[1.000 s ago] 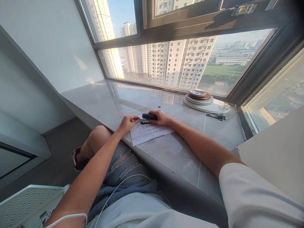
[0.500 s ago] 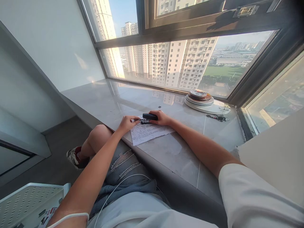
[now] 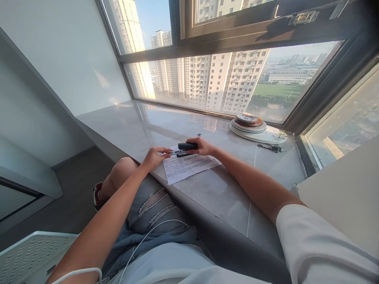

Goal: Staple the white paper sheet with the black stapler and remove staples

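Black stapler (image 3: 187,146), gaping, upper arm apart from base, silvery part (image 3: 175,152) jutting from front. Held over printed paper (image 3: 189,170) on grey window ledge (image 3: 219,195). Right hand (image 3: 203,146): fingers clamped round stapler's rear. Left hand (image 3: 154,158): fingers pinching silvery part.

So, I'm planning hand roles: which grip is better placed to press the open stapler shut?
Probably the right grip: it holds one end of the black stapler, while the left grip is at the other end, by a thin metal part.
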Demonstrator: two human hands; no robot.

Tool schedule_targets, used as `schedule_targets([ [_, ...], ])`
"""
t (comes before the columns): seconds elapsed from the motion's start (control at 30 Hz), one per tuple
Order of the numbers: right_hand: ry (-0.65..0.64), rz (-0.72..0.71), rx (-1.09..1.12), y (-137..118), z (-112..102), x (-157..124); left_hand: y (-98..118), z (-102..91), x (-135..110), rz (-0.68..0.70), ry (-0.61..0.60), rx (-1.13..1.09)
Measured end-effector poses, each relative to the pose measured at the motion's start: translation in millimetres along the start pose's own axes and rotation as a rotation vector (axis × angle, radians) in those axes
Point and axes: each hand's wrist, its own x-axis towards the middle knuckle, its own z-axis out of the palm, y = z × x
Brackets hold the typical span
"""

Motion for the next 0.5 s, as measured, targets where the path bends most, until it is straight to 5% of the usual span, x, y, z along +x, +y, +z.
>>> schedule_targets([
  [0.27,-0.030,-0.090,0.080,-36.8,14.7,13.1,24.2,-0.5,3.2,0.105,-0.014,-0.069],
  [0.5,-0.086,0.026,0.007,-35.0,37.8,9.0,-3.8,-9.3,4.2,0.043,-0.100,-0.071],
])
